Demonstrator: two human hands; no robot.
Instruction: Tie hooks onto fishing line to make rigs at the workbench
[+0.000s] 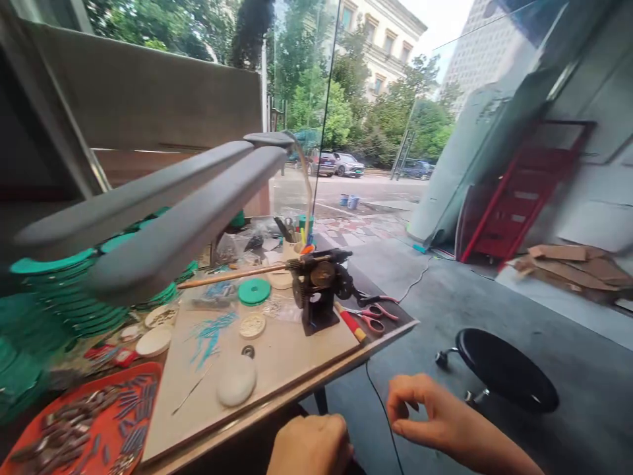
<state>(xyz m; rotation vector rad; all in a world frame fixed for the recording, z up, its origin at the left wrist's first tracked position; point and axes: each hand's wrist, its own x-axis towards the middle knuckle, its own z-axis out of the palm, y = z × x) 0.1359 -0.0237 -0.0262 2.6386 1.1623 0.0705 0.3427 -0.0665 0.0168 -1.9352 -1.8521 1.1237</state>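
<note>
My left hand [310, 445] is at the bottom centre, in front of the table's front edge, with its back up and its fingers curled under and hidden. To its right, over the floor, my right hand [418, 409] has thumb and fingers curved with a gap between them and nothing in it. On the table [291, 349] stands a dark metal hand-cranked machine [321, 290] with a wooden rod [232, 276] reaching left. Scissors with red handles [372, 323] and a red and yellow handled tool [350, 322] lie beside it. A round white object [237, 380] sits near the front edge.
An orange tray [158, 379] of dark metal parts is at the lower left, near stacked green trays [74, 297]. A green disc [254, 291] and blue strands [210, 336] lie on the table. A long grey two-armed lamp [198, 211] hangs above. A black stool [507, 369] stands right.
</note>
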